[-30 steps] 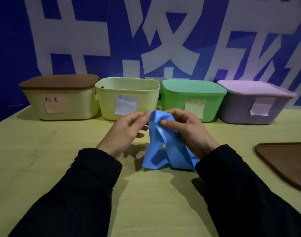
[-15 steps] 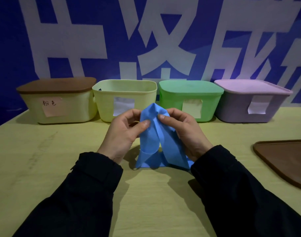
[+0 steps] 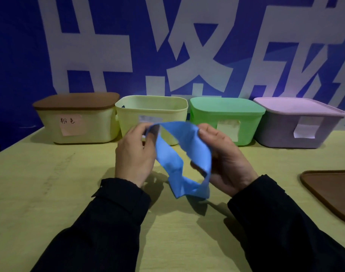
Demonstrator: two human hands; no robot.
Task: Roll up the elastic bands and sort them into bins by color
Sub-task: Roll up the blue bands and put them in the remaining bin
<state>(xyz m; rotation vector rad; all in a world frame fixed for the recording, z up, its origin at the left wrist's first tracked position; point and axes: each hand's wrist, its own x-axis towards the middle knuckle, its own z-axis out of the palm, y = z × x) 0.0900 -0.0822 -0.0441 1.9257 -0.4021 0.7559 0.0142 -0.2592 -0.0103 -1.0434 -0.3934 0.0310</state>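
Note:
A wide blue elastic band (image 3: pixel 179 154) hangs between my hands above the table, its loop spread open and its lower end twisted and dangling. My left hand (image 3: pixel 134 154) pinches the band's upper left edge. My right hand (image 3: pixel 224 160) grips its right side with the thumb on top. Behind them stands a row of bins: a yellow bin with a brown lid (image 3: pixel 77 118), an open pale yellow bin (image 3: pixel 152 112), a green lidded bin (image 3: pixel 226 118) and a purple lidded bin (image 3: pixel 299 124).
A loose brown lid (image 3: pixel 332 191) lies on the yellow table (image 3: pixel 50 183) at the right edge. Each bin carries a paper label. A blue wall with large white characters rises behind the bins.
My hands have drawn apart and lifted, pulling the bunched blue band open into a wide loop. Its lower end has come up off the table.

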